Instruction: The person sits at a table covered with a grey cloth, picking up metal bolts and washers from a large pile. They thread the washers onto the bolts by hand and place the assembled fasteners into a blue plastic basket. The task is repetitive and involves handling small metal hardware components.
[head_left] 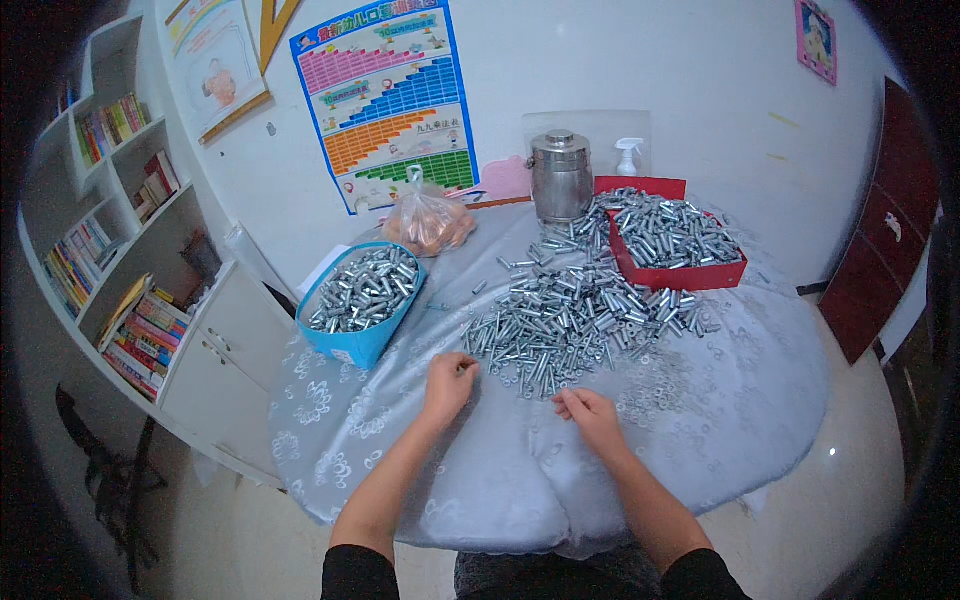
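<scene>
Leftmost, a blue bin point(360, 340) holds metal sleeves, a tied plastic bag point(428, 222) of orange items sits behind it, a steel canister point(560, 175) stands closed, and a red tray point(690, 272) at right is heaped with sleeves. On the wall hang a left poster point(215, 60), a blue-bordered chart point(385, 95) with coloured stepped bands, and a pink picture point(816, 38) far right. Both hands rest on the table point(700, 420) at the near edge of the loose pile point(570, 320): left hand point(449, 383) curled with fingertips pinched, right hand point(590, 412) loosely closed; whether either grips a part cannot be told.
</scene>
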